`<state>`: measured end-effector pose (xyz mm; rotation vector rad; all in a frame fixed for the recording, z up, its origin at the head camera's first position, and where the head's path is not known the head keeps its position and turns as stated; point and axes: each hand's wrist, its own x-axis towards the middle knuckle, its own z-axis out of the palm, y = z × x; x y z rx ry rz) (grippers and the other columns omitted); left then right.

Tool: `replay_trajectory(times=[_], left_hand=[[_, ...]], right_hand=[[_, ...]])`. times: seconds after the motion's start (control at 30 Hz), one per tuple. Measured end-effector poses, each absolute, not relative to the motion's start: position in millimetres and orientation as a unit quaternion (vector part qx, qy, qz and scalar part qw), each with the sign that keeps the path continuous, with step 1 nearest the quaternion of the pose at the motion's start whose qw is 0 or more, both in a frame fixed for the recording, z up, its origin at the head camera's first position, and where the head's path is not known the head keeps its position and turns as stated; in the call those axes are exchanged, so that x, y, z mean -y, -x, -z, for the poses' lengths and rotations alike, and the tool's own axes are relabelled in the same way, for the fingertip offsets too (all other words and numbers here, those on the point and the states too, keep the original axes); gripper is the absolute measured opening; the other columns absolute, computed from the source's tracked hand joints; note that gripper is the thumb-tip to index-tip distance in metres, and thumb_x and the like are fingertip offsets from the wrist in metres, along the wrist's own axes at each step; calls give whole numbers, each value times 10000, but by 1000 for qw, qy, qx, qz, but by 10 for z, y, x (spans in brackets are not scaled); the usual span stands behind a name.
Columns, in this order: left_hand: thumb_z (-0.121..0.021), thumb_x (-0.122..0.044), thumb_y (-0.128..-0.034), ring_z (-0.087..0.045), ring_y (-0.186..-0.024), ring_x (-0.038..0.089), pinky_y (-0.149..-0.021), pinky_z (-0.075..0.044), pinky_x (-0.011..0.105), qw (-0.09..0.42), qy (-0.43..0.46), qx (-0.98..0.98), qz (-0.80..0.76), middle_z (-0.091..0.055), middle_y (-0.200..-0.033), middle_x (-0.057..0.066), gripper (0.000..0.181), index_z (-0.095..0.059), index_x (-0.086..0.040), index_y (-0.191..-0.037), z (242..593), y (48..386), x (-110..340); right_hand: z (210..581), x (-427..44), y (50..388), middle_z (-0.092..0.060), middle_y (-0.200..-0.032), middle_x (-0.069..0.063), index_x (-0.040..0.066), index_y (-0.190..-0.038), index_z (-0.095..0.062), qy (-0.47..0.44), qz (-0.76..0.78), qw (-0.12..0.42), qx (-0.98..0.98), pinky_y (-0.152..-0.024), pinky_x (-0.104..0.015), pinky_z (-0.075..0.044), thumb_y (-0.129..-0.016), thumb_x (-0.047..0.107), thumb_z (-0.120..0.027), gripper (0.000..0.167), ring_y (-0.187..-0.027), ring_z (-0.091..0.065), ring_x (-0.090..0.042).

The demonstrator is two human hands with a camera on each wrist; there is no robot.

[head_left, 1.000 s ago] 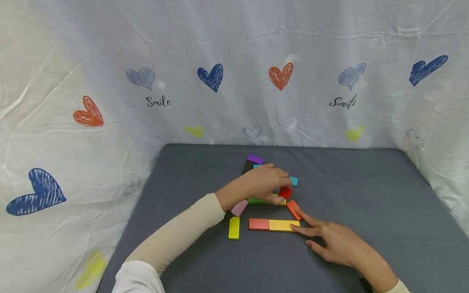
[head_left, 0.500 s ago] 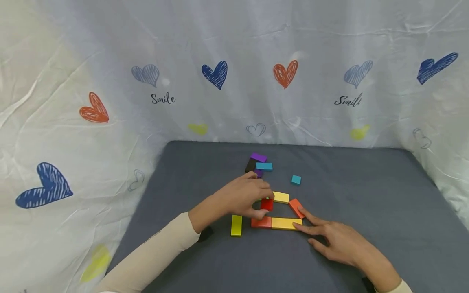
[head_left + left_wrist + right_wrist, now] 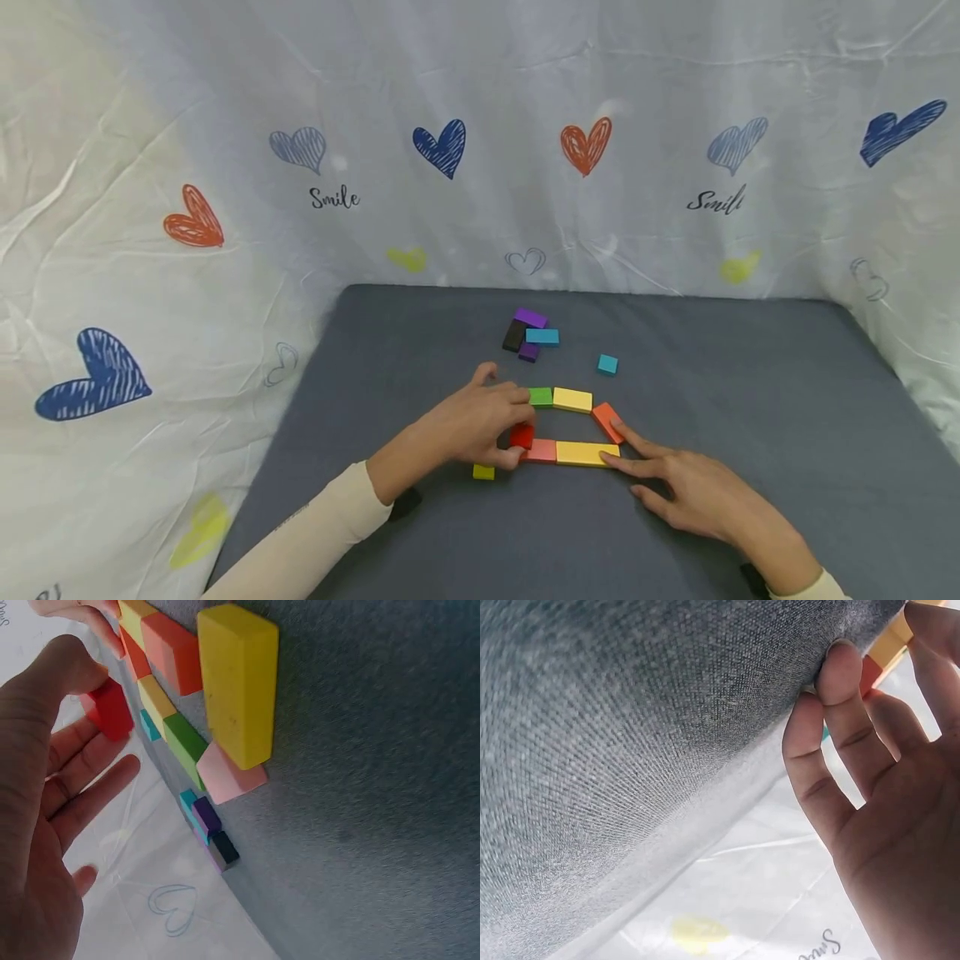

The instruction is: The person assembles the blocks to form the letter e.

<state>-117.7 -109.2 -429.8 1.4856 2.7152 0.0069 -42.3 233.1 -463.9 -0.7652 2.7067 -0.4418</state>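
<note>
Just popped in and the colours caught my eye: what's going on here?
At a grey table, a person's left hand pinches a red block near a salmon block. The right hand rests on a long yellow block and an orange block. A purple block, a black block and a blue block lie farther back.

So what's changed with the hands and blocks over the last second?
The left hand, keeping its grip on the red block, carried it left and nearer in the head view, from near the small blue block to near the coral block. Nothing was let go. The right hand stayed, fingertips at the orange block and long yellow block.
</note>
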Motion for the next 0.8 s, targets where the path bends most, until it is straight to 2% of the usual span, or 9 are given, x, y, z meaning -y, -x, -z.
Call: replay_trajectory(times=[0.23,0.43,0.63,0.8], left_hand=[[-759,-418,-884,-507,-977,82,-1150,-230,682,44,-457,-889,11,-488,-925,-121,270,-650,-258,-1072,4393,1155,1125],[-760,-416,-875,-503,-995,92,-1161,-207,691,49,-450,-892,24,-509,-947,-124,275,-632,-267,-1067,4468,1146,1122],[-758,-415,-869,-494,-981,91,-1178,-195,689,48,-451,-891,36,-495,-929,-128,251,-601,-269,-1000,4497,1157,1105],[-757,-412,-858,-496,-968,94,-1188,-202,693,49,-452,-889,46,-496,-918,-125,249,-587,-266,-967,4499,1161,1097]], right_hand=[[4619,-2329,422,-395,-1687,-21,504,-1496,-556,268,150,142,-941,-809,-429,-574,-994,337,-740,560,-1222,-680,-279],[4618,-2323,418,-399,-1685,-19,515,-1493,-552,262,150,147,-942,-812,-441,-571,-993,344,-740,561,-1218,-678,-274],[4628,-2331,410,-388,-1690,-22,501,-1505,-546,263,151,145,-942,-833,-471,-573,-999,339,-734,564,-1257,-664,-312],[4636,-2327,409,-387,-1691,-19,511,-1507,-538,265,146,142,-942,-804,-449,-567,-998,351,-733,568,-1245,-668,-307]])
